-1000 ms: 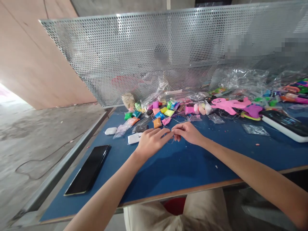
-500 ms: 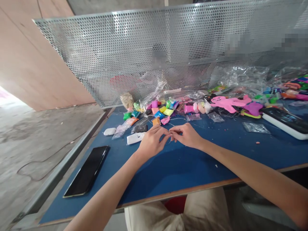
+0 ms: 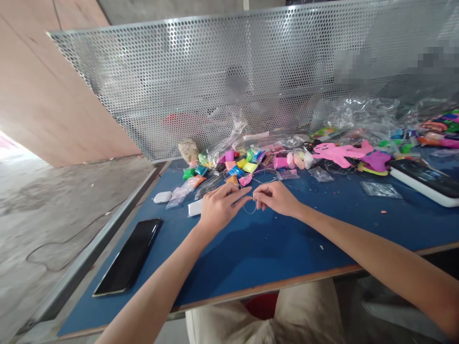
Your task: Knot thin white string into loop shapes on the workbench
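A thin, pale thread [image 3: 250, 213] hangs in a small loop below my fingertips, and more of it curves over the table behind my hands. My right hand [image 3: 276, 198] is closed, pinching the thread between thumb and fingers. Close beside it, my left hand [image 3: 220, 205] has its index finger and thumb stretched out and apart, their tips almost at the right fingertips. Whether the left fingers touch the thread is too fine to tell. Small colourful packets, among them a yellow packet [image 3: 250, 167] and an orange packet [image 3: 232, 180], lie just beyond the hands.
On the blue table [image 3: 229, 267] a black phone [image 3: 129, 255] lies at left, near a white case [image 3: 163, 197] and a white box [image 3: 195, 207]. A pink figure [image 3: 337, 152] and a white device [image 3: 426, 181] lie at right. Behind stands a perforated metal panel [image 3: 201, 62].
My left hand has shifted slightly left and its index finger and thumb have spread apart. The thread's loop below the fingertips shows more clearly. My right hand stays nearly in place.
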The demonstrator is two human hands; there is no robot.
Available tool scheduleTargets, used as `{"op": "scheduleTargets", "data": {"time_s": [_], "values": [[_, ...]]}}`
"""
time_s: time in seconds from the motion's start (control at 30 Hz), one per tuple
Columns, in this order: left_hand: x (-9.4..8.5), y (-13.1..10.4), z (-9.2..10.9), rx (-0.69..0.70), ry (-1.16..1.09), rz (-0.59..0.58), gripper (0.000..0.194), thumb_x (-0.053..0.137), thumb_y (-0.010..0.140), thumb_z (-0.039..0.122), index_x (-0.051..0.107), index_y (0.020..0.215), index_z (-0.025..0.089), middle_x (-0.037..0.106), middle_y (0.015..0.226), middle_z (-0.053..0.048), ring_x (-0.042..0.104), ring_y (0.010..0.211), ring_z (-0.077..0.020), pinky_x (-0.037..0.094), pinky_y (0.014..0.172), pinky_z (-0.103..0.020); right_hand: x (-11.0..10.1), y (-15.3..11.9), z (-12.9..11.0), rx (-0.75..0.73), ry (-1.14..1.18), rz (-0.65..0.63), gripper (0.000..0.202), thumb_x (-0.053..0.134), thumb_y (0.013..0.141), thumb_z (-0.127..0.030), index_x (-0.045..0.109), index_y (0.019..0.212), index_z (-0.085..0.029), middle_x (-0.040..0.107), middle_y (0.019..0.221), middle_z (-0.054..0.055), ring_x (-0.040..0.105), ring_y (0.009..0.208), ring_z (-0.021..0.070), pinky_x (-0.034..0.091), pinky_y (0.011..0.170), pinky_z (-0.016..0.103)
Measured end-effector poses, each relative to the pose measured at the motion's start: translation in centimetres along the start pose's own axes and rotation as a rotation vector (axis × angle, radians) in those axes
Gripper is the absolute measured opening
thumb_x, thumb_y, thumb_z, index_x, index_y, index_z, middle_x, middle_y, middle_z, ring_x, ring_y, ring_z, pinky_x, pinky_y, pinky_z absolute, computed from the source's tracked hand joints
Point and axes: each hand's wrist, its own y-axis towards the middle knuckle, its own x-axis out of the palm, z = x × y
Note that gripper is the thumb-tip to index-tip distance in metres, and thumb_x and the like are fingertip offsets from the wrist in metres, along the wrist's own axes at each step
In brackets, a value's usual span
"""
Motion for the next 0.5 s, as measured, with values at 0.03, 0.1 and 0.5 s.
{"op": "scheduleTargets", "data": {"time_s": [0.03, 0.1, 0.5], "values": [[0.0, 0.0, 0.0, -0.022, -0.024, 0.015, 0.031, 0.069, 0.089, 0.037, 0.071, 0.118, 0.027, 0.067, 0.084, -0.001, 0.060, 0.069, -0.0104, 0.048, 0.065, -0.023, 0.0, 0.0, 0.0, 0.004, 0.029, -0.011, 0.022, 0.055, 0.092, -0.029, 0.071, 0.084, -0.016, 0.072, 0.068, 0.003, 0.066, 0.056, 0.0137, 0.053, 0.059, 0.024], [0.1, -0.1, -0.1, -0.053, -0.084, 0.029, 0.035, 0.070, 0.088, 0.039, 0.071, 0.119, 0.023, 0.067, 0.084, -0.002, 0.058, 0.064, -0.0093, 0.048, 0.064, -0.023, 0.0, 0.0, -0.1, -0.002, 0.080, -0.038, 0.021, 0.055, 0.093, -0.029, 0.070, 0.084, -0.016, 0.071, 0.068, 0.003, 0.064, 0.056, 0.0131, 0.053, 0.059, 0.024], [0.6, -1.1, -0.9, 0.007, -0.035, -0.159, 0.021, 0.059, 0.096, 0.035, 0.075, 0.107, 0.028, 0.076, 0.091, -0.001, 0.067, 0.074, -0.0109, 0.048, 0.068, -0.021, 0.1, -0.6, -0.8, -0.120, -0.063, -0.073, 0.022, 0.053, 0.096, -0.025, 0.071, 0.088, -0.017, 0.071, 0.071, 0.001, 0.064, 0.062, 0.0132, 0.051, 0.061, 0.024]]}}
